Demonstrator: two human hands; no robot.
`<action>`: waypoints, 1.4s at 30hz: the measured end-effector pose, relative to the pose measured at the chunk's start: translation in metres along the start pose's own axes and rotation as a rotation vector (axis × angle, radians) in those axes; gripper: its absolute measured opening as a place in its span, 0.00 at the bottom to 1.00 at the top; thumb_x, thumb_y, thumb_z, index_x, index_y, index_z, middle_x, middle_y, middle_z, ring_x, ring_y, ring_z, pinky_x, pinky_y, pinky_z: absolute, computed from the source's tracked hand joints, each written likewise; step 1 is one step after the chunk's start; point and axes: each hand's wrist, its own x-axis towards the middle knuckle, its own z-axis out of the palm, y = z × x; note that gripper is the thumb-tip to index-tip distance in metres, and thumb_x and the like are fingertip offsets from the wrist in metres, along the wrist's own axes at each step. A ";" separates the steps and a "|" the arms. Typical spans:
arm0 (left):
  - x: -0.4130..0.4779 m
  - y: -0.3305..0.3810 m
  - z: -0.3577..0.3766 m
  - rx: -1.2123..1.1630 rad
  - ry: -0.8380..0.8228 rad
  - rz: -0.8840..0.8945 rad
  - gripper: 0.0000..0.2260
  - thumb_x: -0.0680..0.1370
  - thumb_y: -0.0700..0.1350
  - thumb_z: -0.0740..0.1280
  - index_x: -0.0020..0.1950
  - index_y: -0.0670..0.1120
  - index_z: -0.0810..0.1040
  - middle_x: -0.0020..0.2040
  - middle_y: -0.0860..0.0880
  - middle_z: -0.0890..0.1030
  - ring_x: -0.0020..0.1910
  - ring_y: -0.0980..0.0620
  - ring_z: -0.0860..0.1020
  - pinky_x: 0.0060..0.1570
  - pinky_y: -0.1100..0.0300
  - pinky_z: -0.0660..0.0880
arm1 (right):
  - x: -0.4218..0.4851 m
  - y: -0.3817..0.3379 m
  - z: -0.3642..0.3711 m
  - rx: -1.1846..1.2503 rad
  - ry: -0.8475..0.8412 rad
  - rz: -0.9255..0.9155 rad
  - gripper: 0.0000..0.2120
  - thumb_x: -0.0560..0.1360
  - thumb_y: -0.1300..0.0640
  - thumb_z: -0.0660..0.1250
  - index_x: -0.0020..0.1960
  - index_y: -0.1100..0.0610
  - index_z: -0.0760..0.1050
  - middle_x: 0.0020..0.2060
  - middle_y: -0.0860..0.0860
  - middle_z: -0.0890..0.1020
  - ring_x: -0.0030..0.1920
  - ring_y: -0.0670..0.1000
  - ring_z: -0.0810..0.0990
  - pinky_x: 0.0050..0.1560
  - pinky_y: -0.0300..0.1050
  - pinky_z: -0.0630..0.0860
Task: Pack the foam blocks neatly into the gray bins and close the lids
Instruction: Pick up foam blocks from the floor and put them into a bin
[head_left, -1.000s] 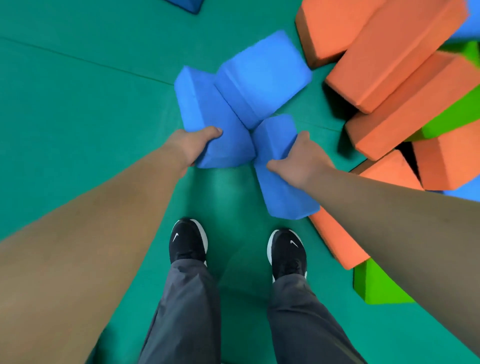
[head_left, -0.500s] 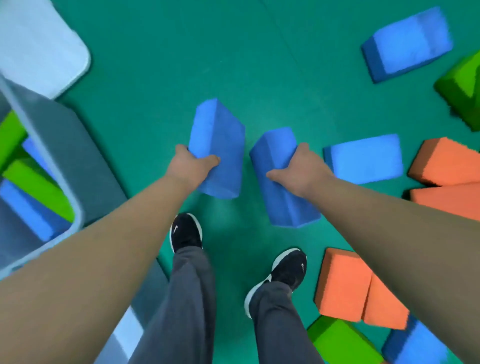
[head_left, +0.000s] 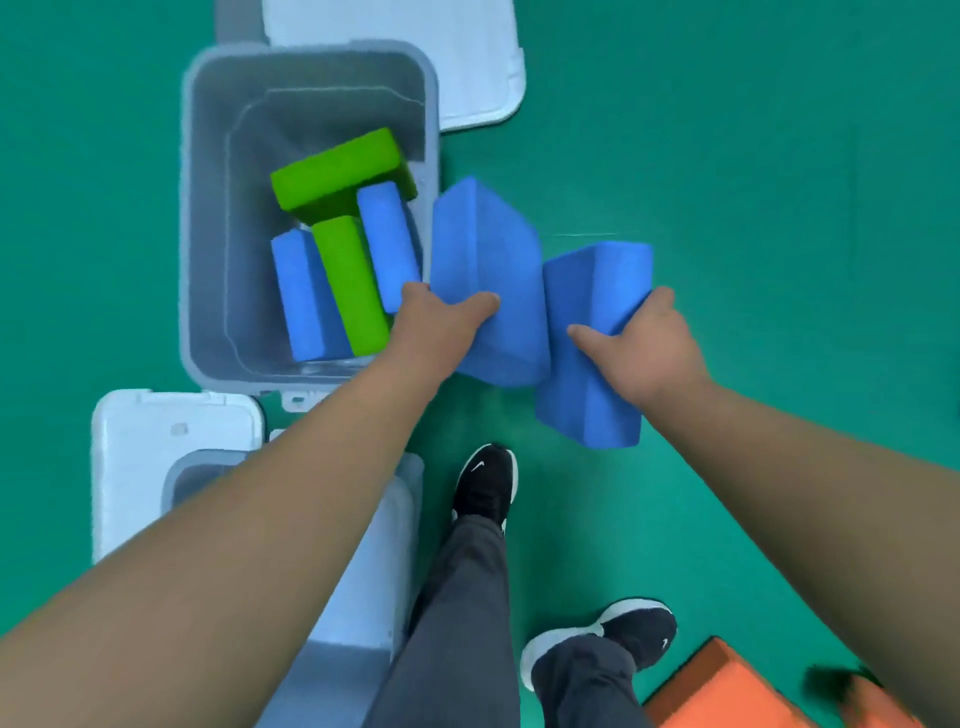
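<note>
Low left: second bin (head_left: 197, 478), a pale lid at it, mostly behind the forearm; whether it is closed cannot be told.

Above it: open gray bin (head_left: 189, 234). Its white lid (head_left: 467, 62) lies flat behind, clear for loading. Inside, green blocks (head_left: 348, 280) and packed blue blocks (head_left: 306, 296) stand mostly on edge, one green across them. Room remains.

Left hand (head_left: 441, 325) clamps the left blue block (head_left: 483, 249) by its near end, just beside the bin's right wall. Probably next in.

Right hand (head_left: 649, 348) grips the right blue block (head_left: 597, 291) likewise, over the floor, likely second.

Bottom right: orange block (head_left: 727, 686), unpacked.
</note>
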 end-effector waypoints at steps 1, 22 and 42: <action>0.003 0.004 -0.020 -0.043 0.013 0.013 0.26 0.68 0.57 0.78 0.58 0.47 0.73 0.52 0.52 0.82 0.46 0.55 0.82 0.45 0.62 0.80 | 0.000 -0.022 -0.001 -0.008 -0.004 -0.029 0.35 0.69 0.35 0.76 0.59 0.58 0.64 0.57 0.57 0.79 0.56 0.63 0.80 0.50 0.55 0.76; -0.005 -0.069 -0.161 -0.214 -0.011 -0.327 0.03 0.82 0.44 0.63 0.53 0.48 0.76 0.57 0.47 0.84 0.51 0.48 0.84 0.61 0.48 0.81 | -0.040 -0.171 0.081 -0.240 -0.239 -0.411 0.30 0.78 0.28 0.57 0.66 0.51 0.69 0.49 0.51 0.83 0.47 0.56 0.82 0.46 0.52 0.76; -0.076 -0.028 0.167 0.616 -0.511 -0.008 0.10 0.84 0.44 0.60 0.60 0.44 0.78 0.50 0.49 0.86 0.40 0.52 0.82 0.44 0.56 0.80 | -0.027 0.178 -0.031 -0.106 -0.168 0.061 0.21 0.80 0.48 0.62 0.72 0.51 0.73 0.64 0.55 0.81 0.65 0.59 0.77 0.62 0.50 0.74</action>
